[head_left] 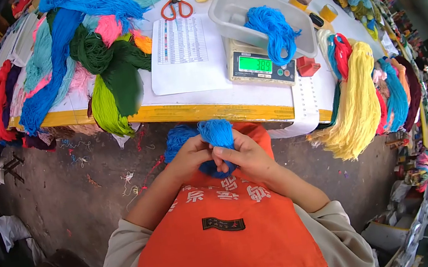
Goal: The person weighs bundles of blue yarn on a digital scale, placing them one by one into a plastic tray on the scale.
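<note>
A bundle of bright blue yarn [216,132] is held in front of my orange apron [225,256], below the table's edge. My left hand [191,157] closes round it from the left, and more blue strands bulge out beyond that hand. My right hand [245,155] grips the same bundle from the right, its fingers curled and meeting the left ones. Ahead on the table, a digital scale [235,68] carries a grey plastic tub [225,10]. Another blue yarn hank [271,28] lies in the tub and hangs over its front rim; the green display seems to read 389.
Red-handled scissors [176,10] and a printed sheet [179,76] lie left of the scale. Coloured yarn hanks [61,61] heap at the left, and others [358,98] drape over the right edge. A red block [307,66] and paper strip [304,102] are beside the scale.
</note>
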Tool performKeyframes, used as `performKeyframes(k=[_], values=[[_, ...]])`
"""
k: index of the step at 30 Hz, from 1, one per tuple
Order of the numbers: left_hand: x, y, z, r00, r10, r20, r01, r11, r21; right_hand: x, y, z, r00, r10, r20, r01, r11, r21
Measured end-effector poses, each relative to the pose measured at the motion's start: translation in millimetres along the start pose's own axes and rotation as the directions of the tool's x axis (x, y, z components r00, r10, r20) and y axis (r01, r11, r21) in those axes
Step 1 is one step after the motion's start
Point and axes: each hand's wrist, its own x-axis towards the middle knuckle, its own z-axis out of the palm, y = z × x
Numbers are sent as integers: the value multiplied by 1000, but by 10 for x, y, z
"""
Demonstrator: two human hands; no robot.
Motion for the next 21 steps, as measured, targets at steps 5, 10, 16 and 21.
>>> performKeyframes(k=[5, 10, 16, 21], values=[[-5, -23, -122, 995, 52, 85, -37, 985, -170, 30, 61, -10, 1000, 14, -20, -14, 999, 36], [83, -200, -292, 983, -51, -177, 4, 966, -257, 61, 162, -36, 999, 51, -16, -49, 996, 72], [176, -609, -569, 880, -215, -425, 188, 977, -103, 81, 396, -94, 991, 125, -36, -122, 989, 80], [201, -832, -741, 853, -261, -452, 205, 964, -170, 117, 455, -192, 977, 187, -103, -178, 980, 94]])
